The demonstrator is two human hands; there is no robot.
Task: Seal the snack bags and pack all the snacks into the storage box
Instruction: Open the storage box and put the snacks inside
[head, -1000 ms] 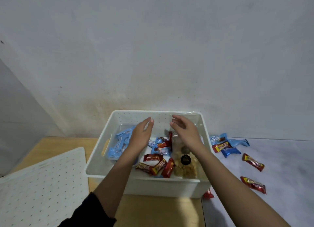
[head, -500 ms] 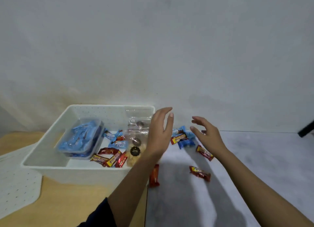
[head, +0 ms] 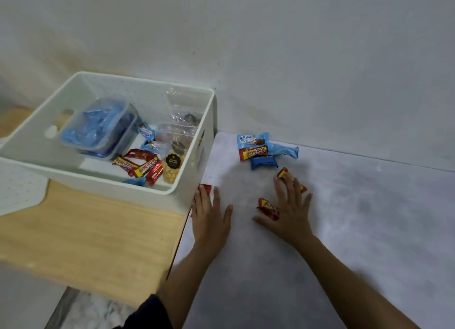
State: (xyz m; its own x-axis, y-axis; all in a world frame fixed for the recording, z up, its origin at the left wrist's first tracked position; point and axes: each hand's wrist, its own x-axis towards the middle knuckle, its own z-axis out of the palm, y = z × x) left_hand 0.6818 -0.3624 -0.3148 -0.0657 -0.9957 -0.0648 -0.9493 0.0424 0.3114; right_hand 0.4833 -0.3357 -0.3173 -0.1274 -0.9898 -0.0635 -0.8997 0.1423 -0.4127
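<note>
My left grip (head: 210,220) lies released over one red bar (head: 206,187), storage box (head: 209,121) just left of it; right grip (head: 288,210), also flat, covers two red bars (head: 267,205). I'd pinch each up, not slide it.

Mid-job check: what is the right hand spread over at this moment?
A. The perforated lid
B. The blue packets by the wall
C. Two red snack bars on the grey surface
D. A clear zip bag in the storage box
C: the right hand lies spread over two red snack bars on the grey surface, while the blue packets sit farther back, clear of its fingers.
</note>
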